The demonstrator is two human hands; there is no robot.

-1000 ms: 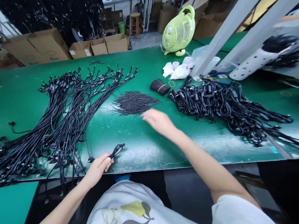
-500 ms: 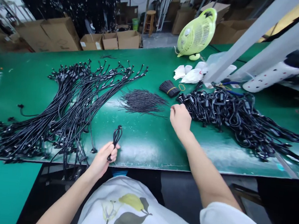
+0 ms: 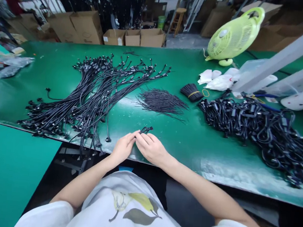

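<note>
A short black cable [image 3: 147, 129], folded into a small bundle, pokes out above my fingers at the front of the green table. My left hand [image 3: 124, 148] is closed around its lower part, which is mostly hidden. Against it, my right hand [image 3: 152, 150] is closed too, its fingertips on the same bundle; any thin tie in them cannot be made out. Just beyond lies a loose heap of thin black ties [image 3: 163, 101]. To the left spread many straight black cables [image 3: 89, 98] with plugs on their ends.
At right lies a long pile of folded black cables [image 3: 245, 124]. A banded bundle of ties [image 3: 191, 92] sits behind the loose heap. Farther back are white crumpled wrappers [image 3: 219, 80], a green fan [image 3: 233, 37] and slanted grey posts [image 3: 278, 60]. Clear plastic bags [image 3: 13, 67] lie far left.
My right hand has moved left from beside the loose ties to meet my left hand at the folded cable. The bundle has tipped over to the right, and the view has shifted left.
</note>
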